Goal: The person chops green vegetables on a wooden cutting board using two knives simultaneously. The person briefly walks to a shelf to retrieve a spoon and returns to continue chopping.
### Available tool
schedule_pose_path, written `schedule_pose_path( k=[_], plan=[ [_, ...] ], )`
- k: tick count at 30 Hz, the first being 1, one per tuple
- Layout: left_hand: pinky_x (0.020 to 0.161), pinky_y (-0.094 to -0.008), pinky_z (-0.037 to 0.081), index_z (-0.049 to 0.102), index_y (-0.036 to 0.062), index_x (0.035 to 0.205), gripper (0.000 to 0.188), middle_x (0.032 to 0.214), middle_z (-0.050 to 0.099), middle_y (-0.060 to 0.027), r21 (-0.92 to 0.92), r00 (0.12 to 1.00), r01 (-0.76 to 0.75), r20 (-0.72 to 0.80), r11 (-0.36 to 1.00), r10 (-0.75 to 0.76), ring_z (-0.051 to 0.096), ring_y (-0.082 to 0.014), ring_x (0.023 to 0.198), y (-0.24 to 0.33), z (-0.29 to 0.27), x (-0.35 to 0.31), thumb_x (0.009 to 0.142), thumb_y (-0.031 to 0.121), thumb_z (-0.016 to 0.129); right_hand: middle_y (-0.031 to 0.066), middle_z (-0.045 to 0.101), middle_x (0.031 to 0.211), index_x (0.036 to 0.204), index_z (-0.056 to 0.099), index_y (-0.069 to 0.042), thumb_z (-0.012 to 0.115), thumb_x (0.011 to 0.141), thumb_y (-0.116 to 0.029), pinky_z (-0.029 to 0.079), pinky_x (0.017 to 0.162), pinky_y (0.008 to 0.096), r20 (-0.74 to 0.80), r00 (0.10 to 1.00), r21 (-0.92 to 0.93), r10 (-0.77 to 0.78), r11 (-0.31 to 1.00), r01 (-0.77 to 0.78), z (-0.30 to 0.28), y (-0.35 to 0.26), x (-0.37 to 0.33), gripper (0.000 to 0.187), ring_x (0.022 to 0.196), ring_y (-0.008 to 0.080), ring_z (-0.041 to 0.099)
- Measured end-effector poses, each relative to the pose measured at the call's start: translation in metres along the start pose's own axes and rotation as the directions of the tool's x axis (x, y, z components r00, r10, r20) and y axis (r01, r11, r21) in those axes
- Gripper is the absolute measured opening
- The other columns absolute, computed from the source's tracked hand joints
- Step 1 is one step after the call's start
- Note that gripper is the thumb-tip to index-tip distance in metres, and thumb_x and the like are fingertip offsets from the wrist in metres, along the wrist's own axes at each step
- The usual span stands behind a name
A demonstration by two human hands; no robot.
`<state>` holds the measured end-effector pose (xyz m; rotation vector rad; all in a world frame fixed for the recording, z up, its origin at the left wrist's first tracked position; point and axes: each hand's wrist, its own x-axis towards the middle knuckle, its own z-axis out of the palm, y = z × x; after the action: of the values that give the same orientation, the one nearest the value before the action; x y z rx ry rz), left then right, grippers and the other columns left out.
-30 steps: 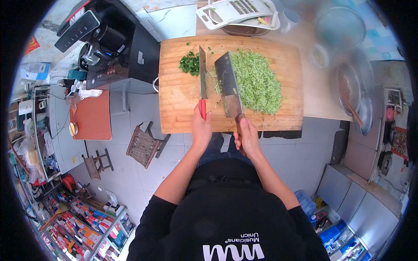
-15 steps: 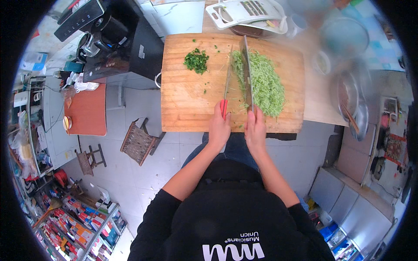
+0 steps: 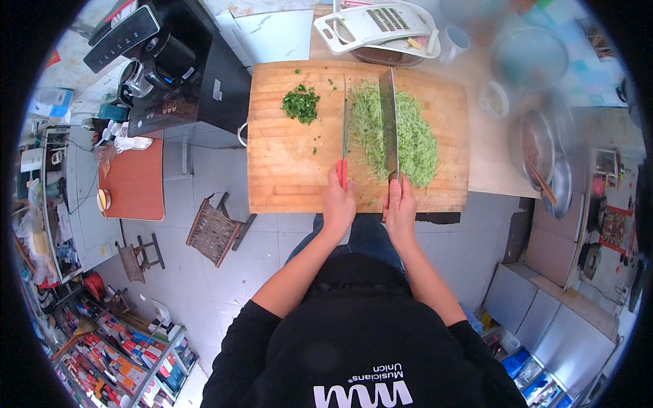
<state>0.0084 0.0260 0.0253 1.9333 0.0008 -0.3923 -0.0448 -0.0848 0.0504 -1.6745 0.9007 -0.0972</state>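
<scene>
My left hand (image 3: 338, 206) is closed around the red handle of a knife (image 3: 344, 122), whose thin blade points away from me over the cutting board. A cleaver (image 3: 390, 126) is gripped in my right hand (image 3: 400, 206), its wide blade running parallel to the knife. Finely shredded pale green vegetable (image 3: 416, 139) lies heaped on the right half of the wooden cutting board (image 3: 279, 173). The cleaver stands in this heap, with shreds on both sides of it. On the board's left half sits a small pile of chopped dark greens (image 3: 300, 104), with scattered bits around it.
Beyond the board is a white grater (image 3: 381, 24) on a container. To the right stand a white cup (image 3: 454, 42), a small bowl (image 3: 494, 99) and a metal bowl (image 3: 537, 146) with chopsticks. A black appliance (image 3: 211, 75) borders the board's left. A woven stool (image 3: 215, 231) stands on the floor.
More shreds now lie left of the cleaver, between the two blades. The knife has turned more upright in the picture, and the whole view has shifted slightly.
</scene>
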Motion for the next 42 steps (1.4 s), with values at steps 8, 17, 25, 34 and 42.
schedule_pose_path(
  k=[8, 17, 25, 34, 42],
  plan=[
    [0.078, -0.0441, 0.042, 0.031, 0.0015, 0.129, 0.047, 0.103, 0.055, -0.0280, -0.035, 1.000, -0.010, -0.008, 0.999, 0.009, 0.055, -0.0418, 0.093, -0.002, 0.011, 0.001, 0.086, 0.011, 0.048, 0.0000, 0.043, 0.055, 0.118, 0.050, -0.003, 0.041, 0.096, -0.028, 0.035, 0.044, 0.0245, -0.035, 0.995, 0.071, -0.098, 0.992, 0.100, -0.011, -0.007, -0.001, 0.035, 0.046, 0.0078, 0.042],
    [0.080, -0.0417, 0.042, 0.032, 0.0014, 0.128, 0.046, 0.104, 0.055, -0.0266, -0.034, 0.999, -0.039, -0.020, 0.999, 0.038, 0.054, -0.0411, 0.095, -0.007, 0.013, 0.003, 0.086, 0.009, 0.049, 0.0026, 0.043, 0.053, 0.115, 0.051, -0.002, 0.041, 0.096, -0.031, 0.035, 0.043, 0.0261, 0.028, 1.000, -0.071, -0.005, 0.997, 0.007, -0.018, -0.007, 0.009, 0.037, 0.046, 0.0107, 0.044],
    [0.078, -0.0425, 0.042, 0.034, 0.0018, 0.127, 0.043, 0.099, 0.056, -0.0264, -0.030, 0.998, -0.046, -0.047, 0.998, 0.045, 0.055, -0.0406, 0.091, -0.002, 0.016, 0.002, 0.087, 0.009, 0.048, 0.0015, 0.045, 0.056, 0.113, 0.052, -0.003, 0.042, 0.095, -0.031, 0.036, 0.043, 0.0268, -0.013, 0.999, -0.059, 0.043, 0.997, -0.044, -0.027, -0.005, 0.008, 0.035, 0.047, 0.0090, 0.043],
    [0.079, -0.0388, 0.043, 0.034, 0.0032, 0.128, 0.046, 0.099, 0.056, -0.0215, -0.017, 0.999, -0.011, -0.040, 1.000, 0.011, 0.057, -0.0339, 0.091, -0.007, 0.018, 0.005, 0.084, 0.005, 0.048, -0.0025, 0.040, 0.052, 0.111, 0.053, -0.008, 0.039, 0.096, -0.036, 0.033, 0.034, 0.0224, 0.007, 1.000, -0.099, -0.015, 0.995, 0.015, -0.036, 0.003, 0.021, 0.035, 0.040, 0.0062, 0.039],
    [0.080, -0.0382, 0.042, 0.035, 0.0025, 0.126, 0.045, 0.099, 0.056, -0.0209, -0.027, 0.998, -0.043, -0.036, 0.999, 0.042, 0.056, -0.0337, 0.091, -0.002, 0.012, 0.004, 0.083, 0.003, 0.049, 0.0003, 0.042, 0.052, 0.109, 0.055, -0.004, 0.041, 0.095, -0.033, 0.035, 0.042, 0.0264, -0.006, 0.995, -0.041, 0.101, 0.994, -0.101, -0.045, -0.008, 0.009, 0.034, 0.045, 0.0089, 0.044]
  ],
)
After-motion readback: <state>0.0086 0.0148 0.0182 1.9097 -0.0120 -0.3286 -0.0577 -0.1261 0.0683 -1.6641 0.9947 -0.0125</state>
